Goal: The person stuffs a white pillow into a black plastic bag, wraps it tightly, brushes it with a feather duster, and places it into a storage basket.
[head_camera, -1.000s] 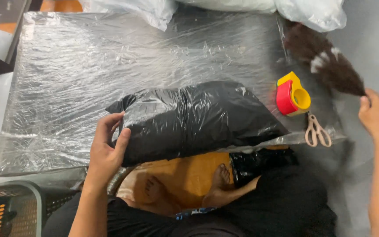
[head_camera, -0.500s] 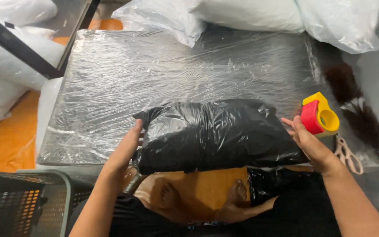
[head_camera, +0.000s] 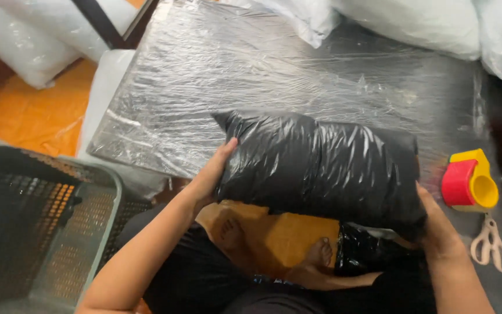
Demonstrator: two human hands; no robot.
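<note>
A black cushion wrapped in clear plastic (head_camera: 321, 166) lies at the near edge of a low table covered in plastic film (head_camera: 233, 75). My left hand (head_camera: 213, 171) grips its left end with the thumb on top. My right hand (head_camera: 437, 224) holds its right end from below. Both hands lift the cushion a little off the table's edge, over my crossed legs and bare feet on the orange floor.
A red and yellow tape dispenser (head_camera: 469, 180) and pale scissors (head_camera: 492, 244) lie at the right. A grey plastic basket (head_camera: 42, 227) stands at my left. White filled plastic bags (head_camera: 413, 23) line the table's far side, and more white bags (head_camera: 30, 40) lie at the far left.
My right hand came from the far right onto the cushion's right end. The view swung left, and the cushion now rises off the table's edge between both hands.
</note>
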